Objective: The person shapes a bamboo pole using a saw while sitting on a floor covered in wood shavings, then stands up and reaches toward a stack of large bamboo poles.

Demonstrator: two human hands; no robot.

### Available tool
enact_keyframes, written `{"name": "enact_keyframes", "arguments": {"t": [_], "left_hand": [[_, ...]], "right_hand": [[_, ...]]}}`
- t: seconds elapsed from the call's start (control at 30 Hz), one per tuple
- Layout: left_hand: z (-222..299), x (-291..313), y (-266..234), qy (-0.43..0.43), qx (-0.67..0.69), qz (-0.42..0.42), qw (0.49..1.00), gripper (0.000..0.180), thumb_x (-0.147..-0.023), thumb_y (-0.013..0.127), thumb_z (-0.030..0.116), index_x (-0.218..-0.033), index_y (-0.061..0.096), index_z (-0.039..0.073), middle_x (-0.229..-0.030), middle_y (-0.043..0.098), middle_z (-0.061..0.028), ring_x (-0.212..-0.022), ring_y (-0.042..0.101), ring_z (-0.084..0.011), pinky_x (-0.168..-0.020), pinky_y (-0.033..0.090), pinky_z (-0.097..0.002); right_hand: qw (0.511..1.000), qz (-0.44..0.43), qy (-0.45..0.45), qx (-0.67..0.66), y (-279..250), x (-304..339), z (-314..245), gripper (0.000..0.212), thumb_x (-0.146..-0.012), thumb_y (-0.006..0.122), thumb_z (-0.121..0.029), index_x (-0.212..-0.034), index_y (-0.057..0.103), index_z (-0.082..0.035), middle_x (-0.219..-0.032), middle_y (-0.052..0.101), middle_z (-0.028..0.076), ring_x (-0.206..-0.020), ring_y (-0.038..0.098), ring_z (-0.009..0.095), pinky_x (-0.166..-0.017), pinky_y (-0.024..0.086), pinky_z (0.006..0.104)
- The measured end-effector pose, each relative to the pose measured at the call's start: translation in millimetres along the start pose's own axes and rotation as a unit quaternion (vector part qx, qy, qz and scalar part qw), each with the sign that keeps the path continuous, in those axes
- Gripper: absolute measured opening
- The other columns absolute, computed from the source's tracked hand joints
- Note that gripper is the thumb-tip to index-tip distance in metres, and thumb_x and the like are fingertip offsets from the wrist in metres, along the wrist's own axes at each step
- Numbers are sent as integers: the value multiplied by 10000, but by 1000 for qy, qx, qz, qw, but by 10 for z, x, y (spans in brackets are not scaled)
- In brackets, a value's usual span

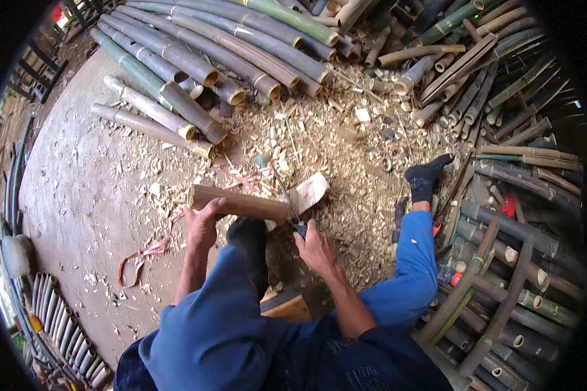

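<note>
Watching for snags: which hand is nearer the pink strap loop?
Left. The left hand, on the bamboo piece, is right of the strap loop; the right hand is farther right.

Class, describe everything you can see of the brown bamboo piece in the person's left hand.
The bamboo piece is short, brown and smooth-looking. It is held crosswise, its right end slightly lower in the picture. The left hand grips it near its left end. Its right end is beside the knife and a pale wooden block; whether either touches it is unclear.
</note>
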State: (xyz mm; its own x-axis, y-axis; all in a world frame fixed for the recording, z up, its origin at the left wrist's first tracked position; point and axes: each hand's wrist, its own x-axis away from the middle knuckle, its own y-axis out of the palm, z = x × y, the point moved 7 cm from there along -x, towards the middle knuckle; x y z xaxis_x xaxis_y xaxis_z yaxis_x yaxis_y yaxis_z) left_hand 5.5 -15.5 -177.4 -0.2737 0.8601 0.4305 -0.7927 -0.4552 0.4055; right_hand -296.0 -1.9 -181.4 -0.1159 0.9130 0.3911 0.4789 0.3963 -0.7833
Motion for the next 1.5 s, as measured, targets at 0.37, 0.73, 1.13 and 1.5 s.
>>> {"name": "enact_keyframes", "arguments": {"t": [0.37,0.73,1.13,1.5], "left_hand": [[-27,104,-31,35,62,110,991,455,-767,856,75,-1135,615,-44,-1019,693,-152,-898,701,-232,-771,598,-375],[-95,77,-100,69,17,143,987,601,-736,893,108,-1188,538,-69,-1047,671,-174,-920,693,-251,-795,605,-378],[5,82,-61,82,-30,79,993,518,-757,873,115,-1167,589,-23,-1002,679,-124,-864,691,-207,-756,601,-351],[-29,119,-52,102,80,153,980,607,-755,874,78,-1247,531,-21,-1008,681,-120,-859,694,-217,-763,588,-361]], "right_hand": [[995,73,-52,39,-27,77,-268,378,-976,621,-335,-1079,474,-1,-825,692,269,-731,689,456,-608,539,532],[993,76,-60,-61,-367,180,-558,364,-986,606,-319,-1070,465,7,-804,685,277,-722,677,482,-616,532,544],[977,136,-106,-123,-452,292,-552,448,-970,627,-323,-1210,470,21,-767,666,272,-703,660,499,-605,512,561],[988,81,-78,-101,-792,332,-875,417,-976,619,-350,-1145,473,3,-854,685,287,-775,676,492,-643,520,565]]}}
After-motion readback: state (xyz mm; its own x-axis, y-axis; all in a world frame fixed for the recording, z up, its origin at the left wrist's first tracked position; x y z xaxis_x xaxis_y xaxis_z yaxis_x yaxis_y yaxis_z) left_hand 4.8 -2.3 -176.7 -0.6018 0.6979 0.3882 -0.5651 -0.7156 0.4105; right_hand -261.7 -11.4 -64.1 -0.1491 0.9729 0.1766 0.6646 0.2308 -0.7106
